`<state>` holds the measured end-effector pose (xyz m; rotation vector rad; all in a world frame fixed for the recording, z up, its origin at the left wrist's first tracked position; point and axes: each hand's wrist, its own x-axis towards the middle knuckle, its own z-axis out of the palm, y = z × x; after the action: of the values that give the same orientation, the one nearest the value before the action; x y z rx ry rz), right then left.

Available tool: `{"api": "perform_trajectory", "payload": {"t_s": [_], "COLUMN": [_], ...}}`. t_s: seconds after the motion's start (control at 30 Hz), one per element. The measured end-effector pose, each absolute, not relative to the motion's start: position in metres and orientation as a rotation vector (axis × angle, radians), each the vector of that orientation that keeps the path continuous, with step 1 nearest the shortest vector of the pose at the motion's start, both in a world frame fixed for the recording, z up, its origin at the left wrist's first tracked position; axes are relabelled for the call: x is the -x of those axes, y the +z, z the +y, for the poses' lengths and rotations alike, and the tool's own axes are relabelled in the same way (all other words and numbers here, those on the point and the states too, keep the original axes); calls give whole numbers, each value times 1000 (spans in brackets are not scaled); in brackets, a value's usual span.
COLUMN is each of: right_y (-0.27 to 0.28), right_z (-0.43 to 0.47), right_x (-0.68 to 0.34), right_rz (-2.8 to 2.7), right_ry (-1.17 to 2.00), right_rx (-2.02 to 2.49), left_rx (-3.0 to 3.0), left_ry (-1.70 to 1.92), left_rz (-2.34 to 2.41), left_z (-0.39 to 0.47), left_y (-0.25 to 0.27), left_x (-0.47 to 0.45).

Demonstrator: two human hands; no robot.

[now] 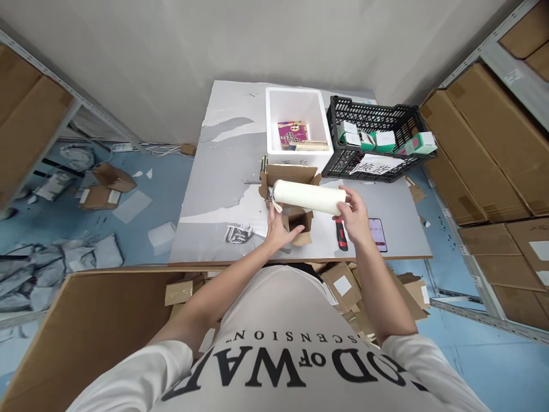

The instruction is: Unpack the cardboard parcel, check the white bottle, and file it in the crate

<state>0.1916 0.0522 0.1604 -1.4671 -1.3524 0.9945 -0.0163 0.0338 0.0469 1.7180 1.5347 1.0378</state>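
Observation:
My right hand [354, 214] grips the right end of a cream-white cylinder [309, 195], with the thumb and fingers closed around it. The cylinder lies nearly level in the air, and a pale strap loop [277, 205] hangs at its left end. Below it stands an open cardboard box [302, 236] with its flaps spread and its dark inside partly showing. My left hand [279, 233] holds the box's near left side, its thumb along the near flap; some fingertips are hidden under the cylinder. A red and black box cutter [341, 234] lies beside my right hand.
A white foam box [272, 123] holding booklets and a black crate [334, 157] with green-and-white cartons stand behind. A phone [377, 234] and a crumpled packet [238, 234] lie on the table [199, 200]. A large carton [115, 320] and stacked boxes [480, 149] flank it.

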Motion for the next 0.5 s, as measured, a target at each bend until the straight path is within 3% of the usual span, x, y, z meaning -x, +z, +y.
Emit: {"api": "perform_trajectory", "payload": {"t_s": [0.27, 0.5], "right_y": [117, 105], "right_z": [12, -19], "right_x": [-132, -107], "right_rz": [-380, -210], "right_ry": [1708, 1905], "right_rx": [1036, 958], "left_rx": [-1302, -997], "left_ry": [1256, 1213], "left_rz": [765, 734], "left_z": [42, 32], "left_y": [95, 98], "left_x": [6, 11]}}
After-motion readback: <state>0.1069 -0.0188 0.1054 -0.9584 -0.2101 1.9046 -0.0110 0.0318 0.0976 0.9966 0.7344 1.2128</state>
